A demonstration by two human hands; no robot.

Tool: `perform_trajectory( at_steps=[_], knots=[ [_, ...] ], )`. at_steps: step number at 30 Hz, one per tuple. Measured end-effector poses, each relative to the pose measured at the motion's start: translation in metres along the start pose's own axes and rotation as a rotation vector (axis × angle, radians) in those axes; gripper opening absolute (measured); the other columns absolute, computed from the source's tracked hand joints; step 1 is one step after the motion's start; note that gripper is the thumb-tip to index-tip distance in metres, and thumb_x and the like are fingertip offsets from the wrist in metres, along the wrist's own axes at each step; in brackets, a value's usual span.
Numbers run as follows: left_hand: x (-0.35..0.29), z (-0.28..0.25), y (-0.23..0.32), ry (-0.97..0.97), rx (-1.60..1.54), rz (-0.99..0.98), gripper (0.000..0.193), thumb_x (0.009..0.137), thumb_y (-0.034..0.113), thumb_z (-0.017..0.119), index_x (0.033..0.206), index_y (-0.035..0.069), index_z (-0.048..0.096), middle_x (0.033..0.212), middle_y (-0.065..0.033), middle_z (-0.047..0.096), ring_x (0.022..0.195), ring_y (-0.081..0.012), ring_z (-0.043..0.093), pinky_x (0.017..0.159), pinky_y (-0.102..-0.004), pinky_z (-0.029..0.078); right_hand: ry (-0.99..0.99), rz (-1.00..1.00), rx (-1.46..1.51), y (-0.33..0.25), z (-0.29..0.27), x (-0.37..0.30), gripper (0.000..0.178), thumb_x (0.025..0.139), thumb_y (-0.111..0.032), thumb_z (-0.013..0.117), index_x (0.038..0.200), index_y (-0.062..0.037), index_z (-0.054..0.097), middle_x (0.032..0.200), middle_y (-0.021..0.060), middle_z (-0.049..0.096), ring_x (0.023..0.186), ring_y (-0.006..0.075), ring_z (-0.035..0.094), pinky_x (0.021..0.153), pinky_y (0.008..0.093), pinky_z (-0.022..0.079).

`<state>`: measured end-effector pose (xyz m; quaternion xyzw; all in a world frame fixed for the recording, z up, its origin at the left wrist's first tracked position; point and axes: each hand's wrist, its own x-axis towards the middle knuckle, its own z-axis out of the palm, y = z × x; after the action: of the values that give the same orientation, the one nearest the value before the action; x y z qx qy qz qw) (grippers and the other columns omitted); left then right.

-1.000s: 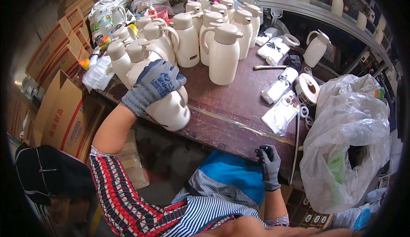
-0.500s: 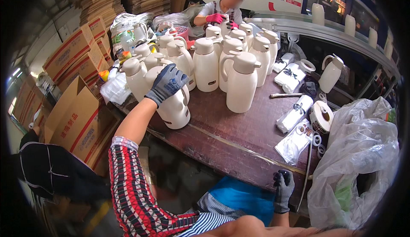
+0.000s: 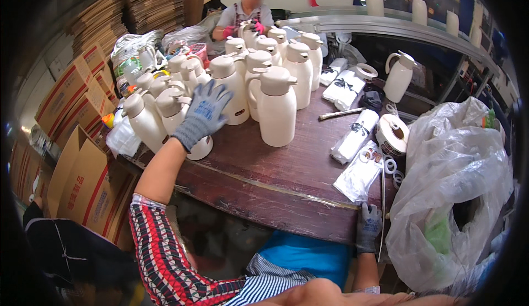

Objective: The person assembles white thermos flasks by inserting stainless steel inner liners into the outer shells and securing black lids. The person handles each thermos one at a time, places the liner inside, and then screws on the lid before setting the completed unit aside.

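Note:
My left hand [image 3: 204, 112], in a grey knitted glove, is open with its fingers spread in front of a cream thermos jug [image 3: 169, 113] at the near left of the table. The hand hides part of that jug; whether it touches it I cannot tell. Another cream jug [image 3: 277, 110] stands upright to the right, ahead of a close group of similar jugs. My right hand [image 3: 369, 228], gloved too, is at the near table edge. Its fingers stretch forward by the end of a flat clear plastic bag [image 3: 358, 176], with nothing visible in them.
Rolled white bags [image 3: 357, 135], a roll of stickers [image 3: 392, 132] and white rings lie at the table's right. A large plastic sack [image 3: 452, 196] bulges beside them. Open cartons [image 3: 91, 187] stand left. Across the table, a person in pink gloves [image 3: 257, 27] handles a jug.
My left hand has loosened from the jug's top and spread its fingers. The right hand has uncurled and reached forward to the plastic bag's end. The whole view has shifted.

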<state>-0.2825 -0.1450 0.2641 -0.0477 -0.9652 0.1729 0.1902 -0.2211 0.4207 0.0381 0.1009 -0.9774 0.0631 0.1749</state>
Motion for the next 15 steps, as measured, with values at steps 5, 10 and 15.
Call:
perform_trajectory(
  at_steps=[5,10,15],
  knots=[
    [0.132,0.028,0.062,0.591,-0.199,-0.18,0.058,0.095,0.055,0.064,0.135,0.013,0.063,0.144,-0.0213,0.057,0.13,-0.0427,0.053,0.111,-0.0563,0.04,0.043,-0.102,0.135,-0.047,-0.047,-0.018,0.064,0.087,-0.037,0.076,0.14,-0.0067,0.058,0.151,0.0237,0.048,0.133,0.0437,0.047,0.111,0.0527,0.04],
    [0.181,0.091,0.047,0.393,-0.348,0.229,0.016,0.092,0.013,0.059,0.103,0.005,0.068,0.095,-0.0151,0.068,0.086,-0.0282,0.064,0.076,-0.0394,0.052,-0.01,-0.067,0.261,-0.023,-0.081,-0.09,0.056,0.09,-0.035,0.073,0.139,-0.0116,0.061,0.149,0.0195,0.052,0.132,0.0399,0.051,0.108,0.052,0.043],
    [0.115,0.033,0.043,0.218,-0.719,0.35,0.078,0.081,0.004,0.072,0.152,0.004,0.043,0.152,-0.0129,0.049,0.133,-0.0271,0.052,0.114,-0.0398,0.043,0.009,-0.017,0.34,0.008,-0.099,-0.181,0.045,0.091,-0.032,0.071,0.131,-0.013,0.066,0.139,0.0158,0.06,0.122,0.0357,0.06,0.101,0.0482,0.05]
  ],
)
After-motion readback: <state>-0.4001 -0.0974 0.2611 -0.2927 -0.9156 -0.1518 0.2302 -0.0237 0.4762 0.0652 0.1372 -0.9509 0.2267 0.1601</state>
